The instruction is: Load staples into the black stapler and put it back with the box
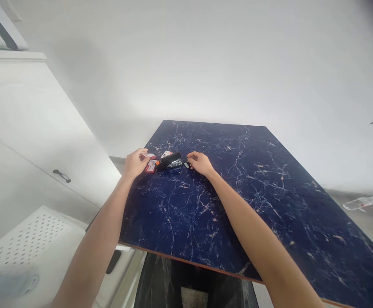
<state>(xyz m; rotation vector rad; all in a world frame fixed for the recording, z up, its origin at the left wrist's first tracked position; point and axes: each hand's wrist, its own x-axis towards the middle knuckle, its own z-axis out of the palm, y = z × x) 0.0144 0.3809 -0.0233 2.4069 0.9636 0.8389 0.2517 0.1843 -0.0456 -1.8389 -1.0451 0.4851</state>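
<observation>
A black stapler [169,161] with an orange tip lies on the blue marble-patterned table [189,214] between my hands. My left hand [135,163] is closed at the fingertips on a small red-and-white box [150,156]. Just below that sits a second red-and-white box [150,166]. Behind the stapler, partly hidden by it, is another small white-and-red box [166,154]. To the stapler's right my right hand [199,162] has its fingers curled together at a small grey piece [186,165], which looks like a strip of staples, though it is too small to be sure.
A white cabinet [38,128] with a dark handle stands left of the table. Below it is a white perforated surface [28,235]. A pale wall [212,64] rises behind the table. Past the right edge lies clear plastic [361,203].
</observation>
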